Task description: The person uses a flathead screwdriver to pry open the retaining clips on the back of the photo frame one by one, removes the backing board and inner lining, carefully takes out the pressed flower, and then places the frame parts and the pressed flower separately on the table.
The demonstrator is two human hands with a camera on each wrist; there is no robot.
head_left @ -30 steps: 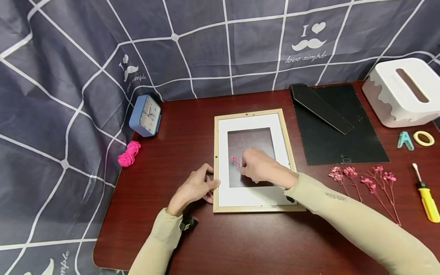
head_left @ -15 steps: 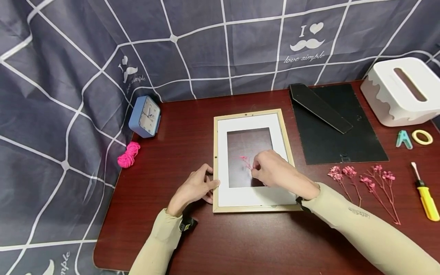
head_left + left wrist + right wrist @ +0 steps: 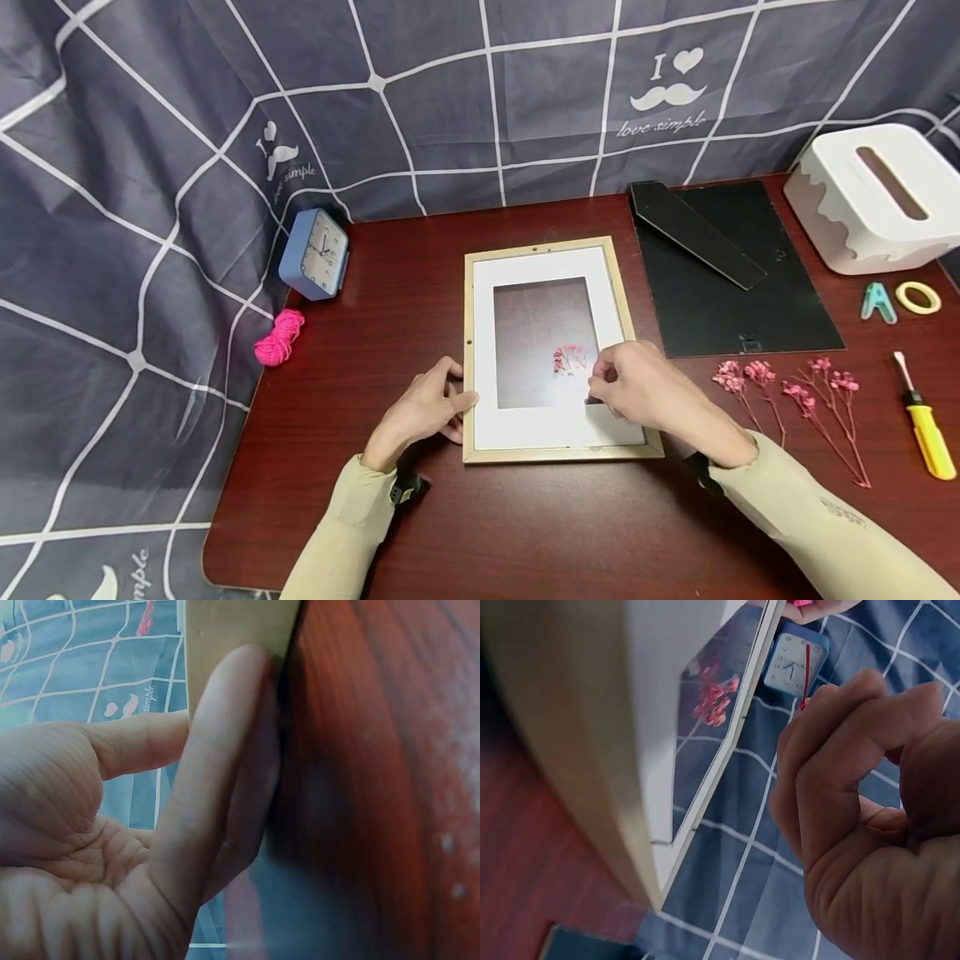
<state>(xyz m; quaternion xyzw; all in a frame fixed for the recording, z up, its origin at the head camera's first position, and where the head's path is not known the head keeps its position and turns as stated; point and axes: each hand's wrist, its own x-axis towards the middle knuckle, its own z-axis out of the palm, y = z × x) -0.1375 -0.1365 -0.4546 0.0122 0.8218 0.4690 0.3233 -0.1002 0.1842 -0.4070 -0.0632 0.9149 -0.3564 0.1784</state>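
A light wooden picture frame [image 3: 562,456] with a white mat lies on the table, its window see-through. My left hand [image 3: 420,406] holds the frame's left edge; in the left wrist view one finger lies along the frame's side [image 3: 232,637]. Over the window's lower right, my right hand [image 3: 648,387] pinches a small sprig of pink dried flowers [image 3: 570,358], its blossoms pointing left and part of the stem hidden by the fingers. The right wrist view shows the curled right hand [image 3: 862,772], a thin red stem [image 3: 807,671] at its fingertips and pink blossoms [image 3: 716,701] near the window.
Several pink flower sprigs [image 3: 813,400] lie right of the frame, below a black backing board [image 3: 738,321] with a stand. Beyond are a yellow screwdriver [image 3: 930,437], teal clip [image 3: 877,302], tape roll [image 3: 917,297] and tissue box [image 3: 840,225]. A blue clock [image 3: 315,254] and pink yarn [image 3: 279,337] sit left.
My right hand has moved right and slightly toward me across the window, carrying the flower sprig from its middle to the lower right. The left hand and the frame have stayed in place.
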